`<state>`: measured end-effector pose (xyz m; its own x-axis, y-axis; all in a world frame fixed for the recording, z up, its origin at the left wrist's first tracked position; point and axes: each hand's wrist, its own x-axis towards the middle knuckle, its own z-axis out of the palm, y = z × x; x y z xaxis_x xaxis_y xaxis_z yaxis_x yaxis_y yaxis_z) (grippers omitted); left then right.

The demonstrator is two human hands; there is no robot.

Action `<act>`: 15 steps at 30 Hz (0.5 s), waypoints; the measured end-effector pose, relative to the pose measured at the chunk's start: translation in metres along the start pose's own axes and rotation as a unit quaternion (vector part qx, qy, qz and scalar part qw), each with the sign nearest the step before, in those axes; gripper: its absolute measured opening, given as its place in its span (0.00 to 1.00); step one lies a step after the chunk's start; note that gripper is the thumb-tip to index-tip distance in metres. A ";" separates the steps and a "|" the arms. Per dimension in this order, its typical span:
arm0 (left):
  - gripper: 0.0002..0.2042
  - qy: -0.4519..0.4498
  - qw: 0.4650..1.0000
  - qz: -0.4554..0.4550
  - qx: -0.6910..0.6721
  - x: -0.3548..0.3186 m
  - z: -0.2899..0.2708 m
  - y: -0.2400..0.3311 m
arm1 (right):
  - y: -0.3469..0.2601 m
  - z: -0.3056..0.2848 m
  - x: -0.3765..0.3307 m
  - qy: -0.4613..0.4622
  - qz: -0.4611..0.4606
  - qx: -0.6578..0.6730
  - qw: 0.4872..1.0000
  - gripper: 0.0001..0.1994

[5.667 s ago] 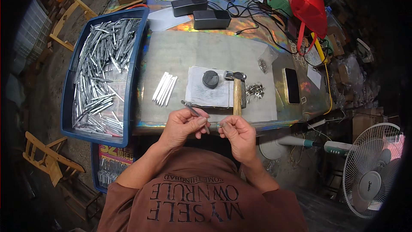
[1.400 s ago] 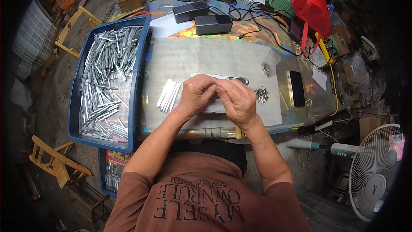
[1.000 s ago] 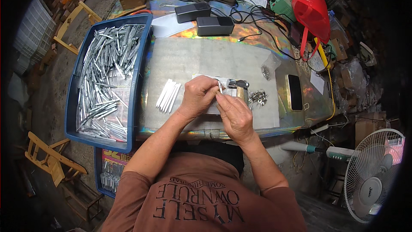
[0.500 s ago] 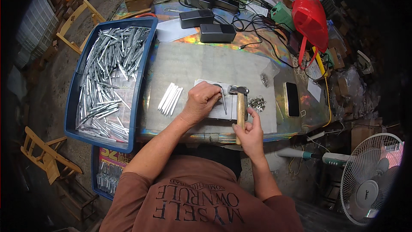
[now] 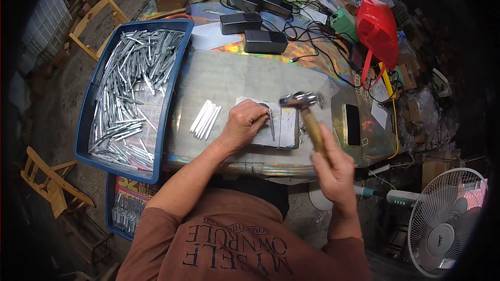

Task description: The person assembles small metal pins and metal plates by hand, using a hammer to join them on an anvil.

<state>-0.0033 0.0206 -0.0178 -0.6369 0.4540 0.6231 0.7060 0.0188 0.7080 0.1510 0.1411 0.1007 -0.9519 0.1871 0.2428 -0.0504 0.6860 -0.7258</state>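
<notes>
My left hand (image 5: 244, 125) is closed in a pinch on a slim grey metal rod (image 5: 272, 125), which lies over a paper-covered block (image 5: 287, 127). My right hand (image 5: 334, 169) grips the wooden handle of a hammer (image 5: 312, 125), raised to the right of the block with its metal head up. Left of my left hand, several slim white sticks (image 5: 205, 119) lie side by side. Small shiny metal pieces (image 5: 302, 131) beside the block are mostly hidden behind the hammer and my right hand.
A blue tray (image 5: 167, 109) heaped with silvery rods stands at the left. A phone (image 5: 352, 125) lies at the right. Black adapter boxes (image 5: 265, 41), tangled cables and a red bag (image 5: 376, 28) occupy the far side. A white fan (image 5: 442, 224) stands low at right.
My right hand has lifted the hammer up and to the right, off the block. My left hand keeps its pinch in nearly the same place.
</notes>
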 end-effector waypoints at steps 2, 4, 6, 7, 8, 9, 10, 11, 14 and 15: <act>0.05 -0.005 1.000 0.001 0.002 0.001 0.000 0.000 | -0.016 -0.008 0.000 0.032 0.003 0.007 0.999 0.22; 0.05 0.007 1.000 0.004 -0.001 0.000 0.000 0.001 | -0.027 -0.008 -0.006 0.161 0.033 0.105 0.981 0.22; 0.05 0.004 1.000 0.004 -0.003 0.001 0.003 0.000 | -0.002 -0.003 0.004 0.085 -0.145 -0.118 0.979 0.23; 0.05 0.000 1.000 0.004 -0.006 0.001 0.005 0.000 | 0.010 0.006 0.002 0.010 -0.068 -0.106 0.992 0.22; 0.05 0.002 1.000 0.004 -0.003 0.001 0.005 -0.001 | 0.016 0.012 0.005 -0.068 0.005 -0.091 0.993 0.22; 0.05 -0.001 1.000 -0.001 0.006 0.000 0.004 -0.001 | 0.014 0.009 0.006 -0.070 0.002 -0.090 0.993 0.22; 0.05 -0.005 1.000 -0.006 0.015 0.000 0.004 -0.002 | 0.006 0.000 0.008 -0.052 -0.002 -0.084 0.995 0.22; 0.05 -0.002 1.000 -0.003 0.005 -0.001 0.001 -0.002 | -0.003 -0.004 0.004 -0.037 -0.001 -0.077 0.996 0.22; 0.04 0.017 1.000 0.024 0.007 0.001 0.002 -0.002 | -0.025 -0.021 0.000 0.082 -0.020 -0.060 0.995 0.22; 0.04 0.017 1.000 0.024 0.007 0.001 0.002 -0.002 | -0.029 -0.020 -0.002 0.133 -0.013 -0.008 0.991 0.22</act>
<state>-0.0044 0.0225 -0.0190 -0.6131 0.4233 0.6670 0.7394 0.0103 0.6732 0.1606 0.1354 0.1340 -0.8368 0.3470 0.4235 -0.0666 0.7033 -0.7077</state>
